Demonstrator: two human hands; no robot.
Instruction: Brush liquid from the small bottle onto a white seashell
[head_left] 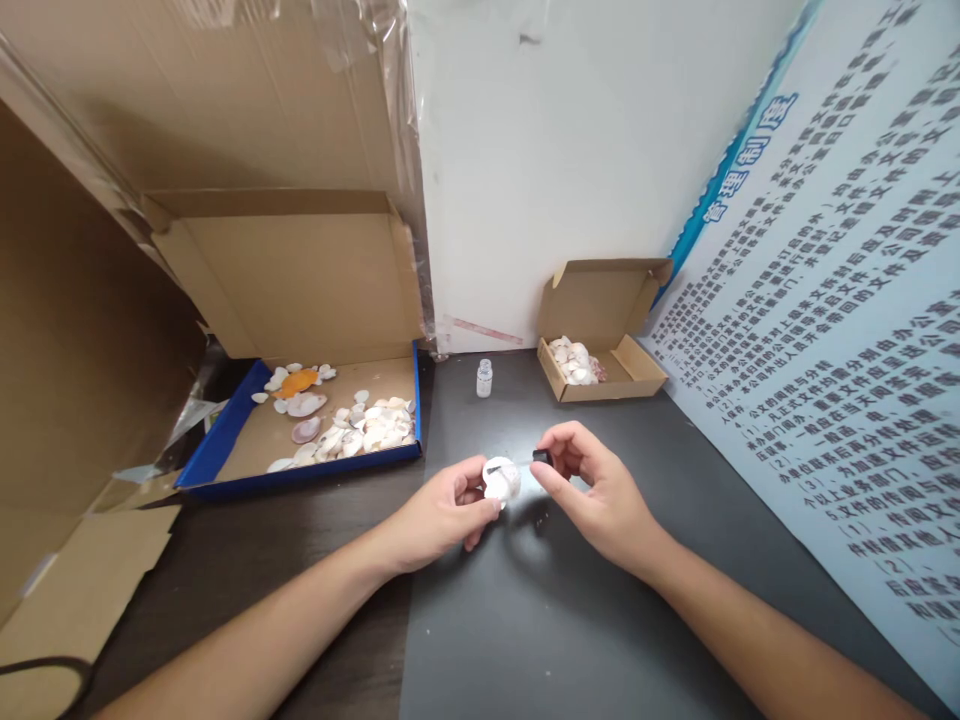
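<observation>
My left hand pinches a white seashell just above the dark table. Facing it, my right hand grips a small black-capped brush whose thin stem reaches across to the shell's top. A small clear bottle stands uncapped on the table behind my hands, apart from both.
A blue-rimmed cardboard tray with several shells, one of them orange, lies at the left with its lid raised. A smaller open cardboard box with several shells sits at the back right. A printed poster covers the right wall. Loose cardboard leans at the far left.
</observation>
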